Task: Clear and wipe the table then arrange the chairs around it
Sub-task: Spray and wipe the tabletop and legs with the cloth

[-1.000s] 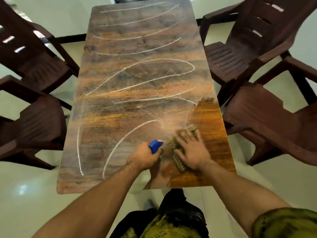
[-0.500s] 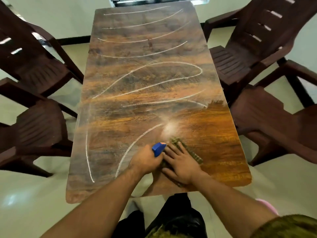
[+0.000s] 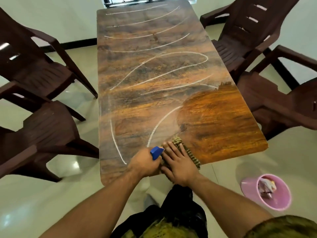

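- You stand at the near short end of a long rectangular table with a brown wood-grain top [image 3: 223,127], which runs up the middle of the frame.
- Your left hand [image 3: 144,163], at lower centre, grips a blue plastic spray head [image 3: 155,152] with its fingers curled round it; what hangs below the head is hidden.
- Your right hand [image 3: 180,164], just beside the left, presses flat with straight fingers on a crumpled green-and-yellow striped cloth [image 3: 190,153] at the table's near edge.
- Thin white curved streaks [image 3: 171,70] cross the hazy tabletop from the upper centre down to the cloth; the top's lower right corner shows brighter, glossier orange.
- Four dark brown plastic armchairs flank the table: two at the left [image 3: 34,69] [image 3: 42,133], two at the right [image 3: 243,42] [image 3: 277,105].
- A pink plastic bucket [image 3: 281,203] lies tilted on the pale floor at lower right, with crumpled wrappers inside.
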### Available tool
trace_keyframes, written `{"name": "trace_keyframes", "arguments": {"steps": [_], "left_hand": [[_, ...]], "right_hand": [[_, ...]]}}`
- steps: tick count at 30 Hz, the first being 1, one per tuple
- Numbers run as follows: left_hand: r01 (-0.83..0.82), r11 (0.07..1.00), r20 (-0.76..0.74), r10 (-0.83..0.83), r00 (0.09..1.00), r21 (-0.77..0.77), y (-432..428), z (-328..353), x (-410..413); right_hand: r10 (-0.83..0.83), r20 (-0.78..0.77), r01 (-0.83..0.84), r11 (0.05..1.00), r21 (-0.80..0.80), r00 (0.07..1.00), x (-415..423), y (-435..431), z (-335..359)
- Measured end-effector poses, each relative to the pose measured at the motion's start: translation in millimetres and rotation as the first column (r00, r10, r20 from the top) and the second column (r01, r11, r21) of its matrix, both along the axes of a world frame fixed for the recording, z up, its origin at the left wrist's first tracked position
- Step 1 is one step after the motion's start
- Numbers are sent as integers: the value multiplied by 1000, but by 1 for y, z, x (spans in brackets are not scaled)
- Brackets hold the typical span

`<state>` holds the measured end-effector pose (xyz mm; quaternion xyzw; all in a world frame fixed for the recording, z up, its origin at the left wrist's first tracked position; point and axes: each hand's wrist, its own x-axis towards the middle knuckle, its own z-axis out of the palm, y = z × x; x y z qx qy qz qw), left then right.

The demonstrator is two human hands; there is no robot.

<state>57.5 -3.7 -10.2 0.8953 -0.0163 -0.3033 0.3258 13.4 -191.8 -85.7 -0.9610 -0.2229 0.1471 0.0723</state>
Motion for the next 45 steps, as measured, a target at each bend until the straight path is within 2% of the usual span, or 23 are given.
{"name": "trace_keyframes", "arguments": {"steps": [3,5,8,10,11,12,13,15,16,19,21,23,25,27,29,31,32,33,35,37,39,42,45], "left_hand": [[-39,999,-2,39,999,18,18,2,-4],[-60,997,-3,60,998,46,27,1,-5],[-101,994,19,100,995,47,38,0,-5],[-125,991,49,123,991,36,45,0,-4],[-147,989,62,145,987,21,48,1,-4],[-163,987,69,162,984,6,49,3,-2],[-175,985,65,174,983,7,51,3,-1],[-194,981,68,192,979,22,54,2,2],[-199,980,73,197,978,26,54,1,3],[-195,981,66,193,979,25,53,5,7],[-168,984,29,166,986,55,52,11,6],[-119,987,-39,124,991,105,54,12,3],[-74,987,-80,86,993,146,57,12,-2],[-50,984,-78,64,995,168,62,12,-8],[-81,984,-76,95,993,161,69,12,-13],[-138,977,-62,149,987,164,80,10,-15],[-164,972,-39,173,984,169,88,7,-15],[-191,968,-7,195,981,163,96,6,-13],[-239,962,43,235,971,135,112,3,-9],[-255,961,67,249,966,106,124,3,-4],[-223,968,110,211,971,113,139,4,2],[-132,986,138,118,983,100,161,4,8],[-29,996,131,18,991,86,181,1,8]], "right_hand": [[98,16,-98,995,-2,995,-1,-42,0],[-174,0,174,984,-32,985,13,-66,2],[-712,-4,711,701,-62,702,52,-55,7],[-884,-42,884,467,-40,465,84,-22,11],[-898,-52,898,439,-36,437,95,-5,15],[-862,-39,862,506,-36,505,102,11,16],[-753,-27,751,658,-56,658,102,29,15],[-351,-31,348,935,-68,936,81,62,16],[-143,-53,141,989,-47,988,65,70,19],[298,-56,-296,955,33,953,30,48,14],[338,-29,-337,941,35,941,25,11,8],[153,-29,-153,988,-2,988,33,-27,7],[-193,-13,192,980,-60,981,47,-56,6],[-553,44,555,829,-70,832,66,-68,3],[-801,40,802,595,-47,597,89,-59,4],[-908,-27,908,418,-17,418,115,-33,8],[-914,-57,914,403,-35,401,125,-17,12],[-892,-55,889,452,-69,449,132,2,13],[-745,-18,741,665,-94,666,137,52,11],[-527,-44,525,850,-46,849,128,109,10],[-283,-60,284,959,4,957,99,164,11],[92,-67,-91,996,26,993,45,197,9],[181,-15,-180,982,59,983,17,168,2]]}}
